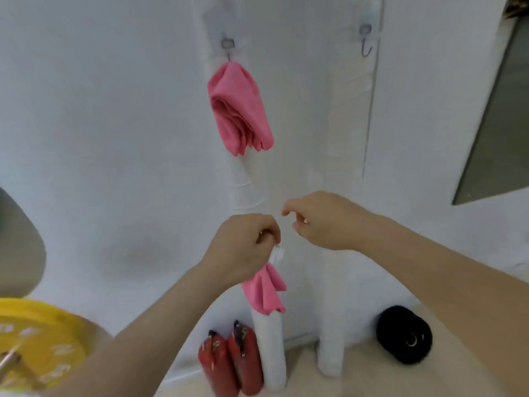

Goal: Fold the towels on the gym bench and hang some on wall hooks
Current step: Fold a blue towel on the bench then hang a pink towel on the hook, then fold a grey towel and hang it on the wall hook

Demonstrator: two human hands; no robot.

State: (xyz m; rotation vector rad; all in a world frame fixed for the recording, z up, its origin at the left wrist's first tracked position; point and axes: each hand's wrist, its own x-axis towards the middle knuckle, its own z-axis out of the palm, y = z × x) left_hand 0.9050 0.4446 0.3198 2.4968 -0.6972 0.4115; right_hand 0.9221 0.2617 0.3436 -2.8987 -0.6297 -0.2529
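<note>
A pink towel (240, 110) hangs bunched from the left wall hook (228, 44). The right wall hook (365, 38) is bare. My left hand (243, 247) is shut on a second pink towel (264, 290), pinching its white loop or tag at the top so the cloth dangles below the fist. My right hand (320, 222) hovers just right of it, fingers curled and apart, holding nothing. Both hands are below the hooks, in front of the white wall.
Two white wrapped pipes (272, 356) run down the wall to the floor. Red cylinders (232, 365) lean at the base, a black weight (403, 335) lies at the right, and a yellow weight plate (37, 342) sits at the lower left. A dark window (498, 124) is at the right.
</note>
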